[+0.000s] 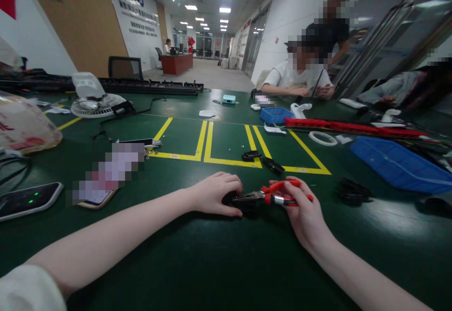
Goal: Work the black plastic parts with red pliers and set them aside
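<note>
Your right hand is closed around one pair of pliers with red handles, your fingers wrapped about the grips. Your left hand is pinching one black piece between thumb and fingers, low over the bench. From your right hand the piece lies to the left, and the pliers' long axis runs nearly sideways along that line, nose toward your left hand. The nose overlaps the piece; whether it grips it or only rests against it, you cannot tell from here. Your left hand is the nearer one to the piece, your right the nearer to the handles.

Just beyond the gap between your hands lie two loose black parts, near each other but apart. To the right of your right hand sits one dark cluster, too dim to count its pieces. Past them are three yellow tape frames. Farther out to the right of your right hand you have two blue trays, one large and near, one small and far, with one white ring between them. Well to the left of your left hand are one phone and, beyond it, one white fan.
</note>
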Demonstrator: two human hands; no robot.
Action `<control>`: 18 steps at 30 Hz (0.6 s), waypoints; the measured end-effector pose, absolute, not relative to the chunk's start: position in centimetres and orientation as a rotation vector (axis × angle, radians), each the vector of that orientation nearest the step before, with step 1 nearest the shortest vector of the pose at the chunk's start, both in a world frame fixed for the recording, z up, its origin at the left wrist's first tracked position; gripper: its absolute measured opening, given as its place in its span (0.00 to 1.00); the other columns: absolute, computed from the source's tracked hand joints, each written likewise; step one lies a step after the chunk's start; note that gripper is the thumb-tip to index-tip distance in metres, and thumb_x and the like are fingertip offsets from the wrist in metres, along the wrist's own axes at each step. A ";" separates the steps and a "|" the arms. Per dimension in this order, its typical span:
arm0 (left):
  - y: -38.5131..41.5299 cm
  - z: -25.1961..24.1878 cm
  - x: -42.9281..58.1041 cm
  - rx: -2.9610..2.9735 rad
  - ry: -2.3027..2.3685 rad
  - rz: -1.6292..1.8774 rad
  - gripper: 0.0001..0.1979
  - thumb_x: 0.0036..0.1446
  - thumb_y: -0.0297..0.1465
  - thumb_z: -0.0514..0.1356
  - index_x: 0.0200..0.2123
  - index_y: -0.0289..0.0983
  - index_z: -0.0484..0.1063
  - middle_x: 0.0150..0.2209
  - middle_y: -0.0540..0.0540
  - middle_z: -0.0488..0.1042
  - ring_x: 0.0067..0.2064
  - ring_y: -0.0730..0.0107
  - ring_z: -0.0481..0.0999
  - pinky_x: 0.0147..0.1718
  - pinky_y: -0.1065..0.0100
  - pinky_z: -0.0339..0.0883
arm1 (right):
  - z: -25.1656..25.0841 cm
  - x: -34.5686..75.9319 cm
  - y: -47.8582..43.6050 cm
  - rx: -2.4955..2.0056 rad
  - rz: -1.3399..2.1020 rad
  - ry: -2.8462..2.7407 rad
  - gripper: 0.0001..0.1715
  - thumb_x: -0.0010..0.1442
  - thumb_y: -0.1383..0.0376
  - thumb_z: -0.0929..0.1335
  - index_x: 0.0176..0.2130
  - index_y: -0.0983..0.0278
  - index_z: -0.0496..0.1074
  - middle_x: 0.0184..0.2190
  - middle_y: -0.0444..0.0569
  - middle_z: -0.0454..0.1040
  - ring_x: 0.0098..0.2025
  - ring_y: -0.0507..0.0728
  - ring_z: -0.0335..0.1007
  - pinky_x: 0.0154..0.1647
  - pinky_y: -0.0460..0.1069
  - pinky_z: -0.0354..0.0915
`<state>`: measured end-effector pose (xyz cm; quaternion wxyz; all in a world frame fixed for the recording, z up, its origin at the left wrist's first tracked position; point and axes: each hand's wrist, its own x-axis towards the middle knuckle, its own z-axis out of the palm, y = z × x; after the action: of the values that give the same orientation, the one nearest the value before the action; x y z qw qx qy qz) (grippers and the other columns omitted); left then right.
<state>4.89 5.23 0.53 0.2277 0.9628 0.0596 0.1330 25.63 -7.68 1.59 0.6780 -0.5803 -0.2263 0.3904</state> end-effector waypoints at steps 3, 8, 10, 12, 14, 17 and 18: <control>5.0 0.4 4.9 2.752 0.187 0.405 0.20 0.59 0.48 0.62 0.43 0.38 0.69 0.46 0.44 0.72 0.48 0.59 0.72 0.50 0.59 0.62 | 1.4 25.8 -7.7 -1.303 0.880 -0.507 0.25 0.48 0.58 0.77 0.43 0.59 0.69 0.36 0.47 0.82 0.42 0.61 0.79 0.47 0.57 0.74; 4.8 0.5 4.9 2.869 0.234 0.404 0.23 0.60 0.52 0.58 0.42 0.37 0.69 0.41 0.45 0.73 0.42 0.61 0.71 0.44 0.61 0.61 | 1.2 26.1 -7.8 -1.307 0.887 -0.508 0.24 0.48 0.59 0.76 0.44 0.58 0.69 0.37 0.48 0.82 0.43 0.62 0.79 0.48 0.58 0.73; 4.8 0.5 4.9 2.890 0.239 0.391 0.23 0.59 0.52 0.58 0.38 0.37 0.68 0.38 0.47 0.73 0.39 0.62 0.71 0.40 0.62 0.60 | 1.2 26.1 -7.9 -1.308 0.897 -0.517 0.24 0.47 0.60 0.76 0.44 0.58 0.70 0.37 0.47 0.82 0.43 0.62 0.79 0.49 0.58 0.73; 4.9 0.3 5.0 2.894 0.232 0.368 0.23 0.59 0.53 0.58 0.35 0.37 0.68 0.36 0.47 0.72 0.37 0.63 0.71 0.38 0.63 0.60 | 1.3 26.0 -8.0 -1.310 0.910 -0.525 0.24 0.47 0.60 0.76 0.44 0.58 0.70 0.38 0.47 0.82 0.44 0.62 0.79 0.50 0.59 0.72; 5.1 0.2 5.1 2.885 0.213 0.348 0.23 0.58 0.53 0.58 0.34 0.37 0.67 0.35 0.47 0.72 0.36 0.64 0.71 0.37 0.64 0.59 | 1.3 25.9 -8.0 -1.311 0.916 -0.526 0.24 0.47 0.60 0.76 0.44 0.58 0.70 0.38 0.47 0.82 0.45 0.62 0.79 0.52 0.60 0.71; 5.3 0.1 5.1 2.876 0.196 0.340 0.24 0.58 0.54 0.58 0.32 0.37 0.67 0.34 0.47 0.71 0.35 0.65 0.70 0.37 0.65 0.59 | 1.5 25.7 -7.9 -1.307 0.917 -0.521 0.23 0.47 0.60 0.76 0.43 0.58 0.70 0.38 0.47 0.82 0.44 0.62 0.79 0.51 0.60 0.71; 5.3 0.1 5.1 2.871 0.196 0.338 0.24 0.58 0.54 0.58 0.32 0.37 0.67 0.33 0.48 0.71 0.34 0.65 0.70 0.36 0.65 0.59 | 1.6 25.7 -7.9 -1.304 0.916 -0.521 0.23 0.48 0.59 0.76 0.44 0.58 0.70 0.38 0.48 0.82 0.44 0.62 0.79 0.51 0.60 0.72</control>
<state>5.11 5.32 0.06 0.1220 0.9835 0.0671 0.1159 25.69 -7.93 1.57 0.6689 -0.5781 -0.2310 0.4062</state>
